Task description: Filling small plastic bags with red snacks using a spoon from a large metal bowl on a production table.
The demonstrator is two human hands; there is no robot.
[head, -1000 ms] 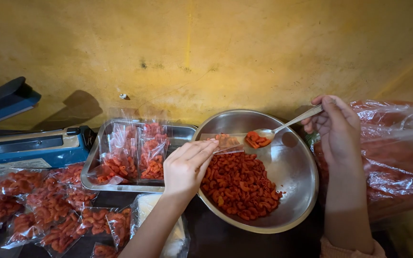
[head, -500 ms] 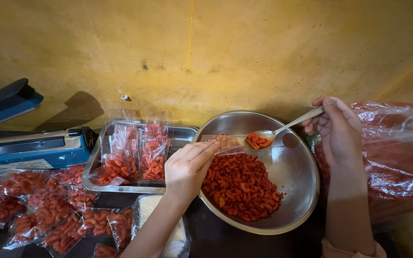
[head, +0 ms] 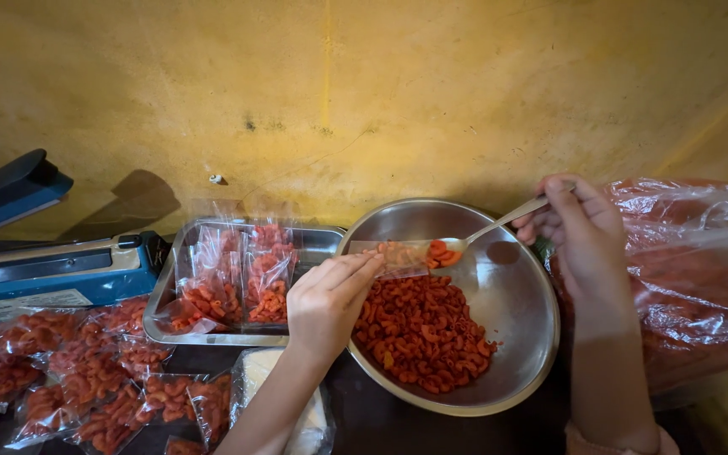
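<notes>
Yellow, stained plaster was seen behind a dark bench (head: 398, 425) in the head view. A small clear bag (head: 389, 255) was held open over the steel bowl (head: 524, 354) by the left hand (head: 326, 303), its fingers pinched on the bag's near edge. A metal spoon (head: 486, 229), loaded with red macaroni (head: 442, 253), was gripped by the closed right hand (head: 579, 232), its tip set at the bag's mouth. More red macaroni (head: 419, 333) lay in the bowl. Filled bags (head: 242, 278) stood in a steel tray (head: 322, 240) just beside it, with sealed packets (head: 61, 371) spread by a blue heat sealer (head: 44, 274).

The bag was judged light, limp and slippery, best pinched at its rim; the pasta stiff and brittle.

Against the frame of half a second before, the spoon was found lower and nearer the bag's mouth.
</notes>
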